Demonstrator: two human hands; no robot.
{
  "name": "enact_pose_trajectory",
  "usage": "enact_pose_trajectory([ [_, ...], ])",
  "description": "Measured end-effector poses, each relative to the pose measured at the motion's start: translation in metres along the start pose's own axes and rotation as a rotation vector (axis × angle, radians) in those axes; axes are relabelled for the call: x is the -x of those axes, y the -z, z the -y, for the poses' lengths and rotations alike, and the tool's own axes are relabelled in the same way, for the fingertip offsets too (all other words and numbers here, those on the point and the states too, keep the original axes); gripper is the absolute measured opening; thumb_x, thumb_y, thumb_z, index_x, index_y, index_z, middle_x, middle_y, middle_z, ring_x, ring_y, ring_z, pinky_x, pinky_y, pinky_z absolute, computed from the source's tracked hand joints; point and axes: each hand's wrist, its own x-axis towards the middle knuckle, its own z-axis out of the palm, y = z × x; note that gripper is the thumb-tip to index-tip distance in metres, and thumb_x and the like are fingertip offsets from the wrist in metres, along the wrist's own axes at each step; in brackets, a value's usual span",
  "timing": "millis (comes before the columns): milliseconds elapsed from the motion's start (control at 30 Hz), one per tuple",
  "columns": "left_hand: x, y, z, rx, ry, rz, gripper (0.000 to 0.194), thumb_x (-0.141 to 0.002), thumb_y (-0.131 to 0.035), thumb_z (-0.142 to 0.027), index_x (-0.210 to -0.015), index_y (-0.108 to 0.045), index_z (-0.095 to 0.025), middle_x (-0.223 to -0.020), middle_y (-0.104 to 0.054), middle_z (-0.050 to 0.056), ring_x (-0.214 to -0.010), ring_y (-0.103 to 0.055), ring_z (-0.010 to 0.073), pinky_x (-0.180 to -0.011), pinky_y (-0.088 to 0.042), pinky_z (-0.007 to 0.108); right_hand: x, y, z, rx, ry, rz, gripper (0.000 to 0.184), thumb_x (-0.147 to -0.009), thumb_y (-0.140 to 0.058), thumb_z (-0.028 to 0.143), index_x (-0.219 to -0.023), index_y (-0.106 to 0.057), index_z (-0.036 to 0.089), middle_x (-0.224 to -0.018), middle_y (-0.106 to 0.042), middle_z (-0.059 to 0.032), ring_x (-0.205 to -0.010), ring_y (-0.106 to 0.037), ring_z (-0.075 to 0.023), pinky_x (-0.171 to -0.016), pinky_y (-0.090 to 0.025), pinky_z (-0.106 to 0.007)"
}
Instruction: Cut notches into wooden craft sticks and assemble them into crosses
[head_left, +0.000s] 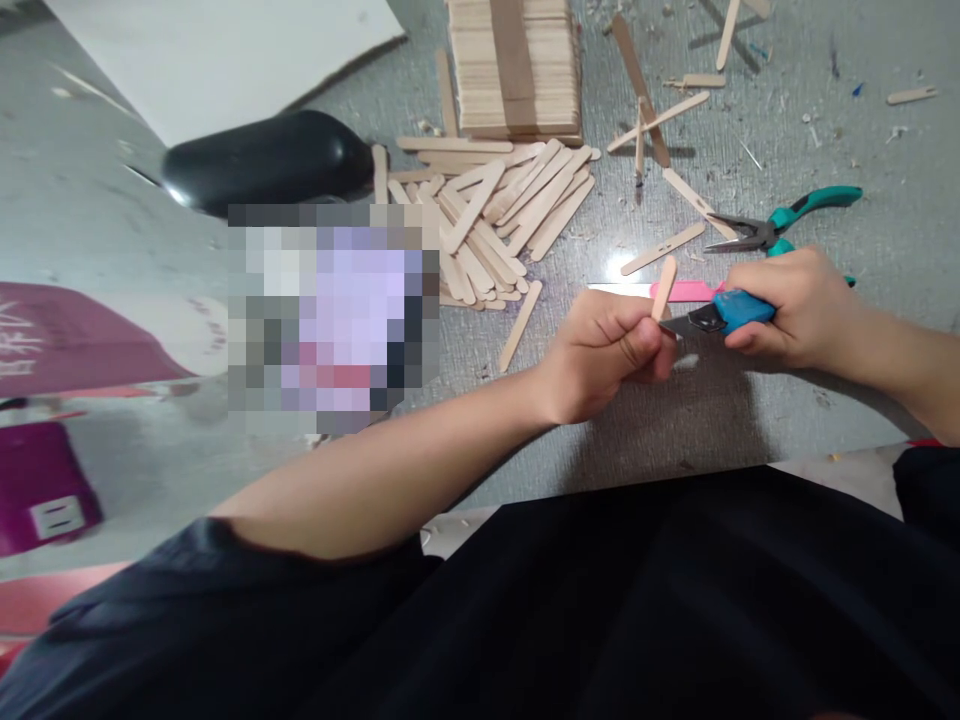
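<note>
Pinched in my left hand (pixel 611 345) is a wooden craft stick (pixel 664 288), its rounded end pointing up past the fingers. My right hand (pixel 799 310) grips a blue utility knife (pixel 742 312), whose blade meets the stick close to my left fingertips. The stick's lower part is hidden by those fingers. Behind the knife lies a pink-handled tool (pixel 682 291) with a pale blade, partly covered by my hands. Just beyond my right hand, teal-handled pliers (pixel 765 232) rest on the table with their jaws apart.
A loose heap of craft sticks (pixel 487 220) lies in front of a banded stack (pixel 555 70). Crossed sticks (pixel 649 125) and scraps are scattered at the far right. Left of the heap are a black rounded case (pixel 270 160), a white sheet (pixel 225 50) and a purple object (pixel 45 485).
</note>
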Motion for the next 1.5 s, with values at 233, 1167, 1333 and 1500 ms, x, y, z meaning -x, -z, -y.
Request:
enact_pose_trajectory([
  [233, 0.003, -0.004, -0.001, -0.172, -0.002, -0.011, 0.069, -0.113, -0.078, -0.074, -0.072, -0.069, -0.019, -0.059, -0.060, -0.002, -0.049, -0.050, 0.0094, -0.050, -0.044, 0.023, 0.000, -0.002, 0.004, 0.047, -0.033, 0.004, 0.094, -0.094, -0.023, 0.122, -0.080, -0.039, 0.031, -0.066, -0.043, -0.0001, -0.061, -0.039, -0.0205, -0.062, -0.025, -0.040],
  [1167, -0.003, -0.010, 0.013, -0.094, -0.086, -0.275, 0.065, -0.114, -0.080, -0.072, -0.078, -0.066, -0.020, -0.059, -0.057, -0.006, -0.042, -0.044, 0.0044, -0.043, -0.037, 0.020, -0.006, 0.000, 0.007, -0.033, -0.027, -0.042, 0.088, -0.100, -0.030, 0.117, -0.083, -0.043, 0.031, -0.068, -0.049, -0.0001, -0.062, -0.042, -0.0207, -0.065, -0.029, -0.041],
  [1333, -0.003, -0.009, 0.016, -0.136, -0.109, -0.283, 0.064, -0.113, -0.081, -0.074, -0.080, -0.069, -0.020, -0.059, -0.059, -0.005, -0.042, -0.050, 0.0060, -0.045, -0.040, 0.021, -0.004, -0.006, 0.003, -0.002, -0.019, -0.115, 0.086, -0.102, -0.032, 0.115, -0.085, -0.043, 0.031, -0.066, -0.045, 0.0009, -0.061, -0.041, -0.0206, -0.065, -0.027, -0.040],
  [1500, -0.001, -0.009, 0.018, -0.170, -0.103, -0.323, 0.064, -0.114, -0.077, -0.077, -0.086, -0.071, -0.020, -0.064, -0.066, -0.002, -0.043, -0.056, 0.0077, -0.044, -0.043, 0.022, -0.004, -0.006, 0.008, 0.027, -0.066, -0.120, 0.087, -0.102, -0.030, 0.115, -0.085, -0.044, 0.031, -0.065, -0.045, 0.0006, -0.062, -0.042, -0.0208, -0.065, -0.027, -0.040],
])
